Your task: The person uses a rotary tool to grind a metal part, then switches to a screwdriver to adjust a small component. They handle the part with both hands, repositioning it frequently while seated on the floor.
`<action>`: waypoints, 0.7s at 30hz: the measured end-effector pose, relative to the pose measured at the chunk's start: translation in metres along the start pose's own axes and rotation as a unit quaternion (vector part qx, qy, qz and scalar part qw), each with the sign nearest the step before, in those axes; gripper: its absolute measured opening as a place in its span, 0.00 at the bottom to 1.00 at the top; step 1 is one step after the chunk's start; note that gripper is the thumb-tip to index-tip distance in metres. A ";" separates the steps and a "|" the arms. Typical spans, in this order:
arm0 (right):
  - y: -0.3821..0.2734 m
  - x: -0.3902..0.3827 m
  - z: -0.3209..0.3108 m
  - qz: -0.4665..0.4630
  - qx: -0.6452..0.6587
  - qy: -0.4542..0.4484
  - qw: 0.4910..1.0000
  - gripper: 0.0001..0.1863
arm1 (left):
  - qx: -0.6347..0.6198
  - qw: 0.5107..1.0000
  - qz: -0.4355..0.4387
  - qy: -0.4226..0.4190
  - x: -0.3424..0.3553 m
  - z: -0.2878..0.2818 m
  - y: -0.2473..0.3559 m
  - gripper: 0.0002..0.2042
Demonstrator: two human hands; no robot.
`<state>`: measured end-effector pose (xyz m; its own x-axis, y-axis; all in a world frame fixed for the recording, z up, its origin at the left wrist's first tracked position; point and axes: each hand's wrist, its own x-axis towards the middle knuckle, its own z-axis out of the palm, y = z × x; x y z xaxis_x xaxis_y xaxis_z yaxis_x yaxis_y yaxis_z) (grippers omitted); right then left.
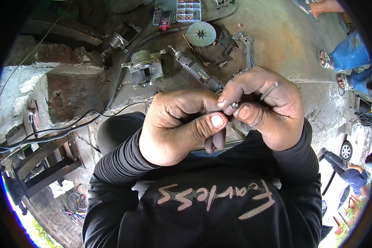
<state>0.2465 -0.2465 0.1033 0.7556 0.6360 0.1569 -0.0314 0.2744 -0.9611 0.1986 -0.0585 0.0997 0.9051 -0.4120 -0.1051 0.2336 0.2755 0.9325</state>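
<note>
Both my hands meet in front of my chest, fingertips close together. Between the thumb and index finger of my right hand (pixel 268 109) sits a small round-ended metal piece (pixel 234 106); the rest of it is hidden. A thin, pale rod (pixel 269 91) pokes out between the curled fingers of that same hand, and I cannot tell whether the two are one part. My left hand (pixel 177 126) is closed, thumb and index drawn together right beside the metal piece. What its fingertips grip, if anything, is covered. Beyond the hands lies a grey rotary grinder (pixel 198 71) on the ground.
A brake caliper (pixel 144 69) stands beyond my left hand, near a metal bracket (pixel 122 38). A round disc (pixel 201 34) rests on dark cloth (pixel 219 47). Farther off is a compartment box (pixel 189 11) of copper-coloured rings. Black cables (pixel 49 138) run left. A person's sandalled feet (pixel 327 60) are at right.
</note>
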 end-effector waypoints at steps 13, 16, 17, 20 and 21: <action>-0.015 -0.001 0.011 -0.067 -0.620 -0.023 0.781 0.42 | -0.004 0.990 0.048 0.130 0.003 0.004 -0.005 0.07; -0.015 -0.001 0.018 -0.029 -0.641 -0.008 0.767 0.41 | -0.012 0.990 0.058 0.128 0.004 0.004 -0.007 0.06; -0.015 -0.001 0.018 -0.027 -0.653 -0.010 0.757 0.41 | -0.029 0.990 0.054 0.129 0.005 0.004 -0.007 0.06; -0.015 -0.001 0.020 -0.015 -0.663 -0.006 0.749 0.40 | 0.003 0.988 0.044 0.149 0.004 0.004 -0.007 0.06; -0.014 0.000 0.020 -0.019 -0.664 -0.001 0.747 0.39 | 0.016 0.988 0.043 0.149 0.004 0.004 -0.007 0.07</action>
<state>0.2334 -0.2362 0.1214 0.7385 0.6473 0.1888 0.6683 -0.6652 -0.3330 0.1987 -0.0656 0.0945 0.9866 -0.1132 -0.1174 0.1442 0.2688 0.9524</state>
